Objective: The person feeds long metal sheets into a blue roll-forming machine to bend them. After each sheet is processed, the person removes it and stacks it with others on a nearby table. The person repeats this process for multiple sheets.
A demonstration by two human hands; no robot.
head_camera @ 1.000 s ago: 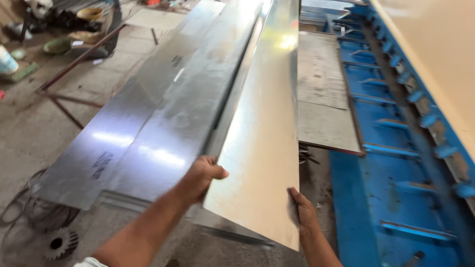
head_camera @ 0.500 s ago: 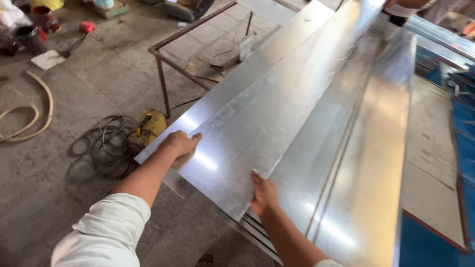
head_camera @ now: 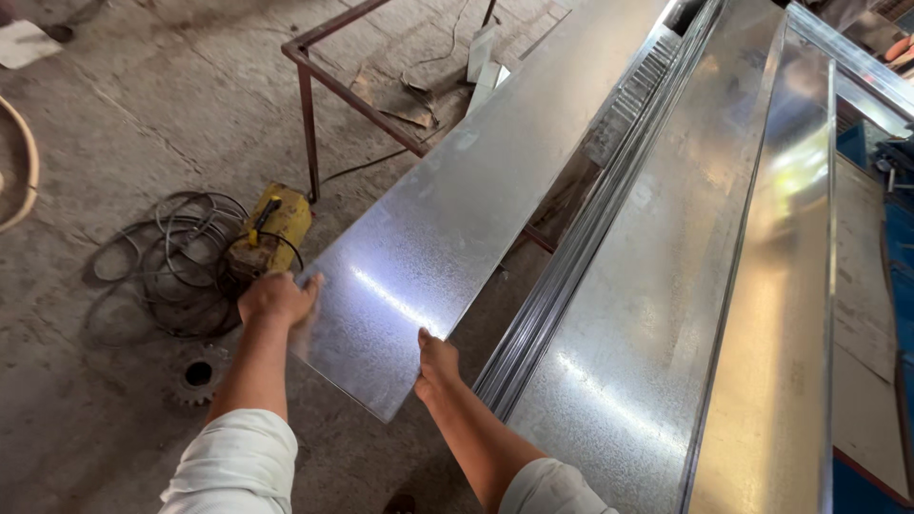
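Note:
A long, narrow galvanised metal sheet (head_camera: pixel 447 219) runs from near me toward the far end, lifted off and to the left of the stack. My left hand (head_camera: pixel 276 297) grips its near left corner. My right hand (head_camera: pixel 436 364) grips its near right edge. To the right lies the stack of similar long shiny sheets (head_camera: pixel 657 286), with a bent sheet (head_camera: pixel 790 314) resting on top along its right side.
A rusty metal frame (head_camera: pixel 309 114) stands beyond the held sheet. A yellow power tool (head_camera: pixel 276 228) with a coiled black cable (head_camera: pixel 162 266) lies on the concrete floor at left, a gear wheel (head_camera: pixel 197 374) near it. A blue machine (head_camera: pixel 895 238) borders the right edge.
The sheet in my hands has slid left, away from the stack, opening a gap between them. Earlier my hands held a sheet by the blue machine; the view has swung left.

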